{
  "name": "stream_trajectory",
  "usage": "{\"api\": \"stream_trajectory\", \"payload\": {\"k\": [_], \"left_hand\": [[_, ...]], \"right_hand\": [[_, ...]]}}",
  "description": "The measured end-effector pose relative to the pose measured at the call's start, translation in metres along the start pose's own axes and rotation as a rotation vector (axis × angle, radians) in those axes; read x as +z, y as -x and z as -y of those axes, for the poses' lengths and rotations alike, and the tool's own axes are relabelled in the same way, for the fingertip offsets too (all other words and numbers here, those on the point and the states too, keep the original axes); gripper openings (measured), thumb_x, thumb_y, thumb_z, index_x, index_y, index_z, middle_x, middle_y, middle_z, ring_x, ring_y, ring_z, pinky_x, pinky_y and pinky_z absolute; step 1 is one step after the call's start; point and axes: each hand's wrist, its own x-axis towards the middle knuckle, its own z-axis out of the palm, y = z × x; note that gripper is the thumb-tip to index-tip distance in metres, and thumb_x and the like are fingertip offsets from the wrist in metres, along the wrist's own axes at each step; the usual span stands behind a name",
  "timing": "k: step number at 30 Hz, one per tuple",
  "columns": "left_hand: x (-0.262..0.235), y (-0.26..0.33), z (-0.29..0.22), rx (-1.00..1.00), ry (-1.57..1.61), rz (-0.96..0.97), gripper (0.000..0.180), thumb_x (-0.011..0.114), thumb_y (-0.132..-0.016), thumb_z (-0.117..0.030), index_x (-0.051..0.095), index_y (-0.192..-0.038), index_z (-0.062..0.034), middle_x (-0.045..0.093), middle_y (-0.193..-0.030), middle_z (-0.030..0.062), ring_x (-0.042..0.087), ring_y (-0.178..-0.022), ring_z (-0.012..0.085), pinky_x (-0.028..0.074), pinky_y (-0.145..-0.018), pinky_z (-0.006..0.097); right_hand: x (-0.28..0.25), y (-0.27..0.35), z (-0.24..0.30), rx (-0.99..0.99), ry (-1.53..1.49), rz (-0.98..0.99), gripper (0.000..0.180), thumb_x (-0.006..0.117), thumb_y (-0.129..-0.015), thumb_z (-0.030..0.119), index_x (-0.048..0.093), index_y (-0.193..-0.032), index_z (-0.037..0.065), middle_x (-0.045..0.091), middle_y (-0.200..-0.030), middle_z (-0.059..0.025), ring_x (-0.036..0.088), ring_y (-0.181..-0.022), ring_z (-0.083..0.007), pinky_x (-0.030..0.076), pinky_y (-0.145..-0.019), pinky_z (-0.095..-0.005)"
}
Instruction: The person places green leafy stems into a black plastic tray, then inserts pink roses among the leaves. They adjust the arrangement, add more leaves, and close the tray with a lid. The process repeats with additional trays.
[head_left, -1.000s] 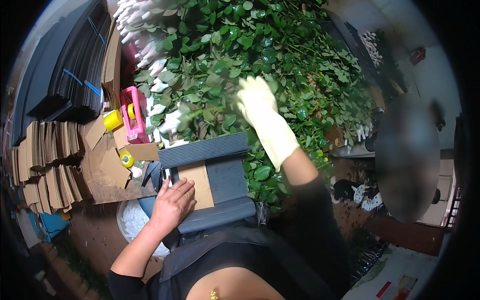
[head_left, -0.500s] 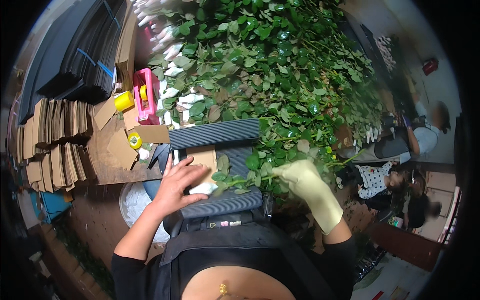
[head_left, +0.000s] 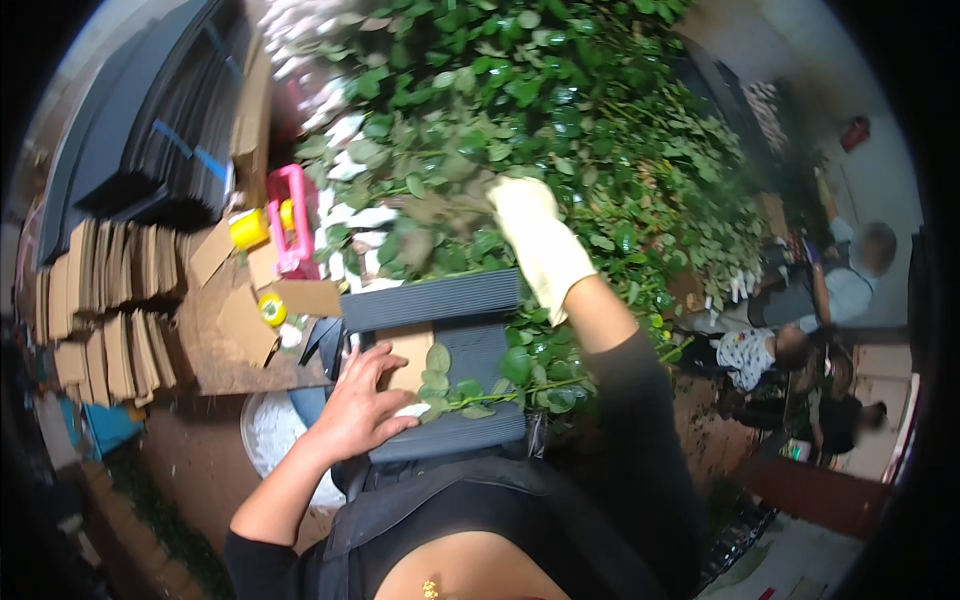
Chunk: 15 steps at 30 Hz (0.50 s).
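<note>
My left hand [head_left: 362, 405] is bare, its fingers spread over a piece of brown cardboard [head_left: 413, 345] and the white-wrapped head [head_left: 411, 411] of a flower stem. That leafy green stem [head_left: 500, 393] runs right across a dark ribbed corrugated sheet [head_left: 480, 345], whose near and far sides are raised. My right hand [head_left: 535, 240], in a pale yellow glove, reaches beyond the sheet over a large pile of leafy stems [head_left: 600, 150]. Its fingertips are blurred among the leaves, so whether they grip a stem cannot be made out.
Left of the sheet are a pink tape dispenser [head_left: 293, 222], yellow tape rolls [head_left: 248, 230] and cardboard pieces [head_left: 245, 315]. Stacked cardboard [head_left: 100, 270] and dark sheets [head_left: 150, 110] stand farther left. A white tub [head_left: 268, 430] sits below the table edge. Several people [head_left: 850, 270] are at right.
My right hand has left the stem on the sheet and moved far and left over the leafy pile. My left hand stays by the wrapped head. The view has shifted slightly.
</note>
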Motion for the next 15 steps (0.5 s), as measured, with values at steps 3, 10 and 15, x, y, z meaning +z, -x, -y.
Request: {"api": "stream_trajectory", "payload": {"k": [3,10,15], "left_hand": [[-0.004,-0.003,-0.008,-0.001,-0.014,-0.004,0.032,0.085,-0.079,-0.034,0.078,-0.105,-0.0162,0.055,-0.135,0.0146,0.041,-0.142,0.0420,0.027,-0.119,0.063],[0.001,-0.001,0.003,0.019,0.049,-0.061,0.043,0.088,-0.070,-0.037,0.079,-0.107,-0.0176,0.064,-0.128,0.0103,0.052,-0.134,0.0361,0.031,-0.118,0.061],[0.023,0.007,0.017,-0.073,0.188,-0.255,0.092,0.095,-0.066,-0.034,0.055,-0.144,-0.0064,0.062,-0.140,0.0168,0.054,-0.135,0.0385,0.022,-0.124,0.061]], "right_hand": [[-0.031,0.044,0.004,-0.276,-0.177,-0.807,0.032,0.071,-0.081,0.011,0.073,-0.113,0.010,0.072,-0.115,-0.0111,0.068,-0.097,-0.0301,0.054,-0.092,-0.0419],[-0.075,0.158,-0.028,-0.506,-0.809,-0.688,0.037,0.062,-0.080,-0.007,0.075,-0.112,0.008,0.076,-0.088,-0.0092,0.073,-0.075,-0.0279,0.058,-0.068,-0.0368],[-0.043,0.259,-0.030,-0.403,-0.750,-0.326,0.032,0.061,-0.084,-0.006,0.078,-0.107,0.008,0.076,-0.092,-0.0149,0.072,-0.076,-0.0344,0.058,-0.067,-0.0403]]}}
